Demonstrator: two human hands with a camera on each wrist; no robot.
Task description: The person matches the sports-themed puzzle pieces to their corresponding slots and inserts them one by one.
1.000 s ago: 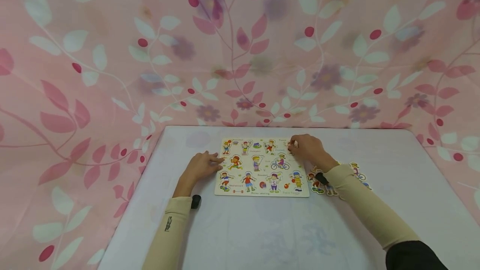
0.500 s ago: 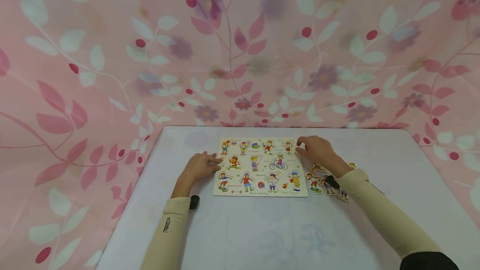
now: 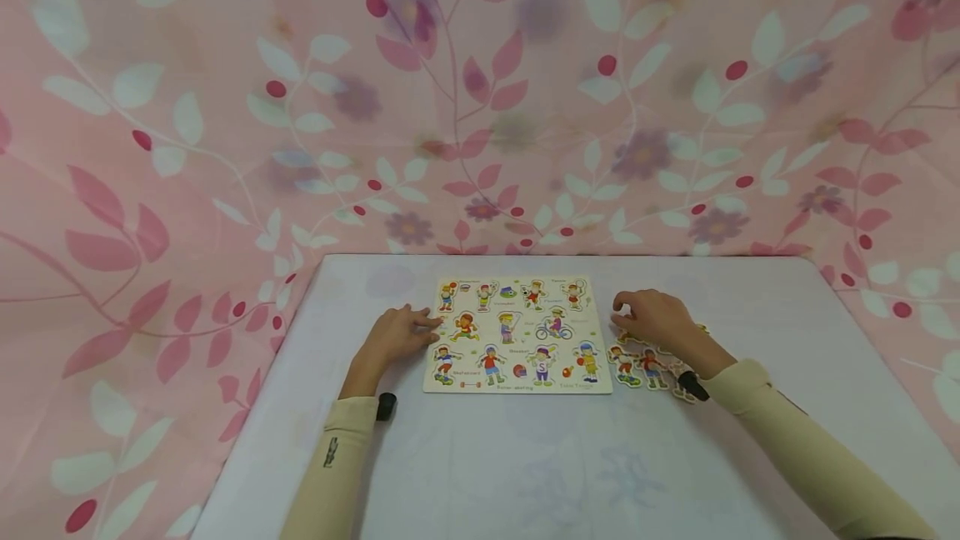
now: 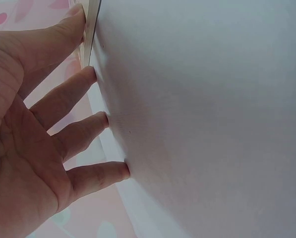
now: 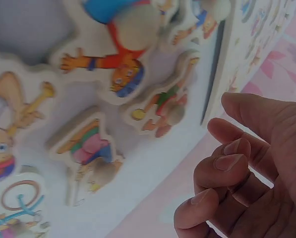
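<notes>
A pale wooden puzzle board [image 3: 483,338] lies flat on the table, with pictures of children at sport in its spaces. My left hand [image 3: 399,333] rests at its left side, fingers spread; in the left wrist view the thumb touches the board's edge [image 4: 89,37] and the other fingertips stand on the white cloth. To the right of the board is a group of loose puzzle pieces [image 3: 651,367]. My right hand [image 3: 658,322] hovers over their far side, fingers loosely bent and holding nothing. Up close, the pieces [image 5: 123,79] are cut-out figures with round wooden knobs.
A white cloth [image 3: 480,473] covers the table. Behind and to the sides hangs a pink curtain [image 3: 315,7] with leaf and flower patterns. One loose piece [image 5: 21,203] shows part of a bicycle.
My right hand has let go of a piece at the board's top right corner and moved right, over the loose pieces. My left hand keeps its place at the board.
</notes>
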